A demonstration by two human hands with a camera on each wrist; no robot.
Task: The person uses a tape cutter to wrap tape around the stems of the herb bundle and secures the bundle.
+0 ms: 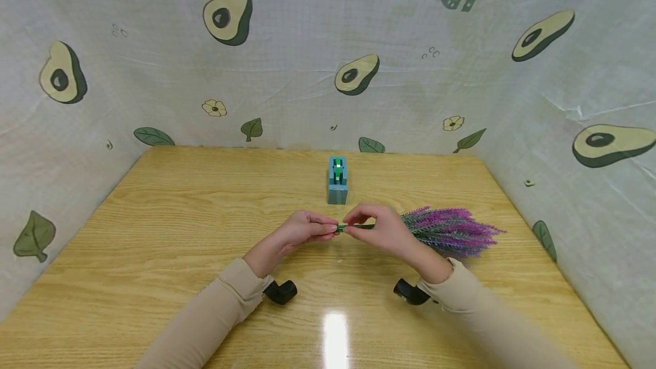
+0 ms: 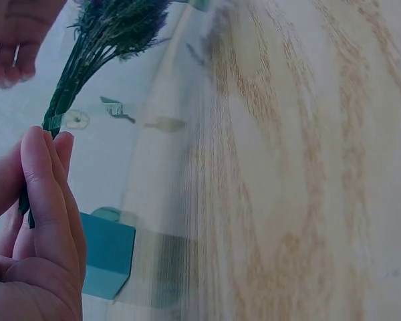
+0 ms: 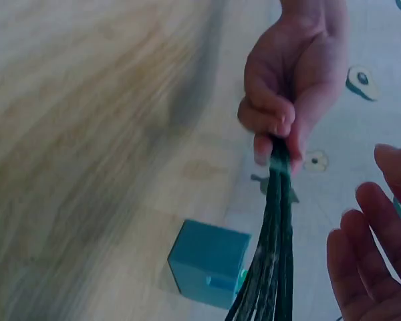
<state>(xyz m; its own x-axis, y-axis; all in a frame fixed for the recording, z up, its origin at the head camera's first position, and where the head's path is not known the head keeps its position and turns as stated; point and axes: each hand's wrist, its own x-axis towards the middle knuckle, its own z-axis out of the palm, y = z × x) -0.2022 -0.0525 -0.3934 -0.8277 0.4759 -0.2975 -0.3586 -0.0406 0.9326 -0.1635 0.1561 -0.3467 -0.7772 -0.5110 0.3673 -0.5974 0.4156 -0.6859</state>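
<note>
My left hand [image 1: 306, 226] pinches the green stems of a bunch of artificial lavender [image 1: 453, 232] near their lower ends. The purple flower heads spread to the right over the table. Around the stems [image 3: 271, 221], right at the left fingertips, a shiny, lighter green band shows in the right wrist view. My right hand [image 1: 384, 231] hovers beside the stems with its fingers loosely bent. In the right wrist view that hand's fingers [image 3: 364, 261] stand apart from the stems and hold nothing.
A blue tape dispenser [image 1: 337, 193] with a green roll stands on the wooden table [image 1: 205, 204], just beyond the hands. Behind and along both sides hangs a pale cloth [image 1: 297, 73] printed with avocados. Black wrist-camera mounts [image 1: 281, 292] stick out below the sleeves.
</note>
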